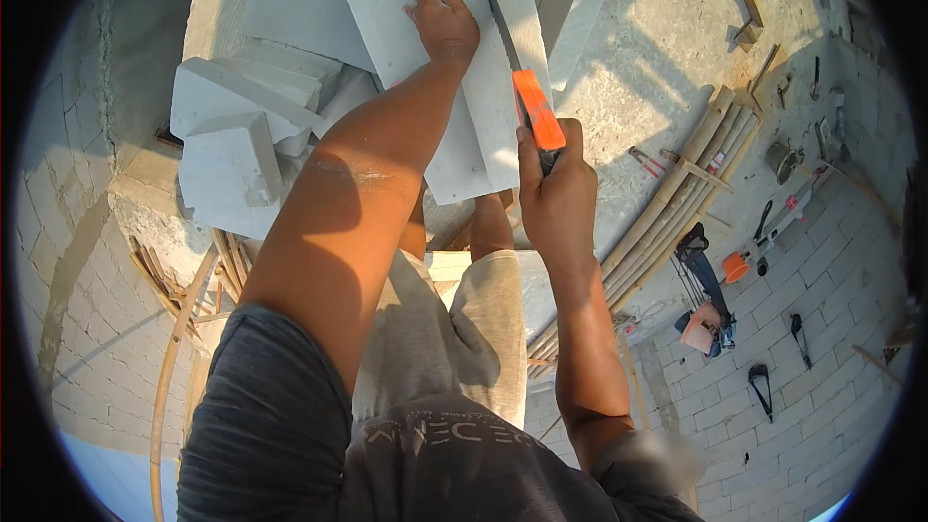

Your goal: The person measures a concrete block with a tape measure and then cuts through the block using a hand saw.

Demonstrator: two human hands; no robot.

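Note:
My left hand lies flat with its fingers spread on top of a pale grey lightweight concrete block. In my right hand is a handsaw with an orange and black handle, the fingers wrapped round its grip. Its thin dark blade runs away from me along the seam between the block under my left hand and a narrower pale piece on the right. How deep the blade sits in the block cannot be made out.
Broken and whole blocks are heaped at the left. Bamboo poles lie bundled at the right, near red-handled pliers. Farther right are a bucket, an orange container and scattered tools. More poles stand at the lower left.

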